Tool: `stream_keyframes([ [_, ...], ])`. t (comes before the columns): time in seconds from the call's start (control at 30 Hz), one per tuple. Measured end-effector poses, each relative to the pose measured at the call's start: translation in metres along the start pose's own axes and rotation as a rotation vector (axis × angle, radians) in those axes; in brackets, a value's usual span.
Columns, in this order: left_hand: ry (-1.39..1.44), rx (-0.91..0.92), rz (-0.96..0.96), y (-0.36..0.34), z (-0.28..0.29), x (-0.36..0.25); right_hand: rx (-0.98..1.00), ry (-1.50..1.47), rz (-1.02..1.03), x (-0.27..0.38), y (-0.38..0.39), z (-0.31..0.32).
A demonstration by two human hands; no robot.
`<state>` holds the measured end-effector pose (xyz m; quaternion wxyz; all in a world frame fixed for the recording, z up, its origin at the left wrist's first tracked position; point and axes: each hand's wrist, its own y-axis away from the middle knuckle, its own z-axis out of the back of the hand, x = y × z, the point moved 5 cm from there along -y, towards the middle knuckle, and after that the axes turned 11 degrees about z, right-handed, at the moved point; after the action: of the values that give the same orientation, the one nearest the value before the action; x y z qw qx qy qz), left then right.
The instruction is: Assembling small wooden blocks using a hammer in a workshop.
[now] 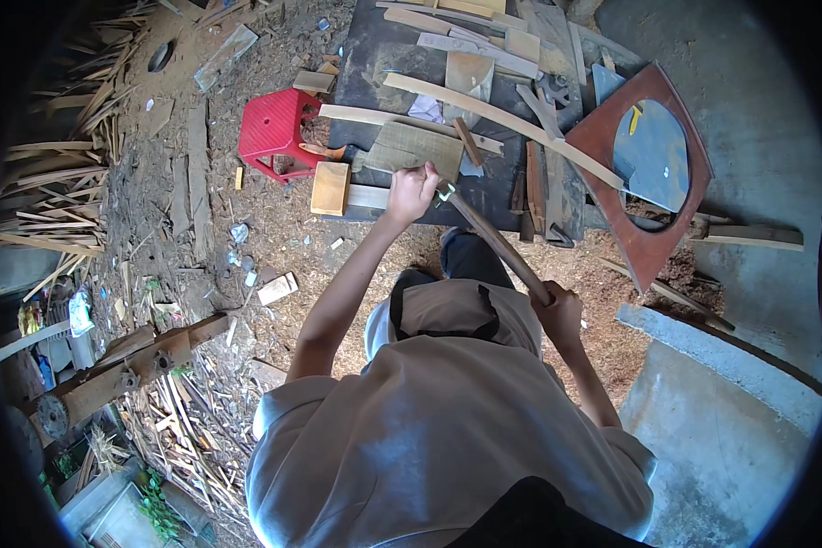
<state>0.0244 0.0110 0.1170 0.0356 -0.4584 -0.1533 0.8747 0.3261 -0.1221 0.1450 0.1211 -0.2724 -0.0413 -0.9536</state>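
My right hand [558, 315] is closed around the near end of a long brown wooden bar [493, 237], close to my right hip. The bar slants up to the left, over the front edge of the dark workbench [365, 68]. At its far end my left hand [414, 193] is closed in a fist on it. A small whitish piece sits on the bar beside that hand; its kind is unclear. Just beyond the left hand, a flat greyish board [413, 149] lies on the bench. A pale wooden block [330, 188] stands at the bench's front left corner.
A red plastic stool [272, 128] stands left of the bench. Curved wooden strips [493, 111] lie across the bench top. On the right leans a reddish-brown panel [603, 137] with an oval opening. Wood scraps [187, 438] and shavings cover the floor; a concrete ledge [721, 365] is at right.
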Motion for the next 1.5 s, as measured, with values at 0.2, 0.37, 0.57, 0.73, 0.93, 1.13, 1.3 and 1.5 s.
stream_keyframes([
  [0.2, -0.03, 0.044, 0.175, 0.001, -0.003, 0.003, 0.077, -0.062, -0.034, -0.003, -0.002, 0.007],
  [0.37, -0.033, 0.179, 0.344, 0.021, -0.014, 0.027, 0.268, -0.1, 0.089, 0.021, -0.023, 0.043],
  [0.57, -0.032, 0.157, 0.418, 0.025, -0.032, 0.025, 0.465, 0.114, 0.138, -0.005, -0.019, 0.035],
  [0.73, -0.276, 0.03, 0.171, 0.018, 0.013, -0.039, 0.485, 0.062, 0.072, -0.007, -0.019, 0.046],
  [0.93, -0.353, 0.007, -0.021, 0.017, 0.037, -0.079, 0.124, 0.08, 0.173, 0.01, -0.042, 0.058],
  [1.13, -0.496, -0.007, -0.192, 0.023, 0.053, -0.106, -0.027, 0.316, 0.183, -0.019, -0.039, -0.001],
  [1.3, -0.59, 0.072, -0.162, 0.031, 0.058, -0.112, -0.155, 0.384, 0.08, -0.041, -0.035, -0.042],
  [1.5, -0.636, 0.032, -0.221, 0.032, 0.063, -0.125, -0.222, 0.513, 0.053, -0.062, -0.036, -0.08],
])
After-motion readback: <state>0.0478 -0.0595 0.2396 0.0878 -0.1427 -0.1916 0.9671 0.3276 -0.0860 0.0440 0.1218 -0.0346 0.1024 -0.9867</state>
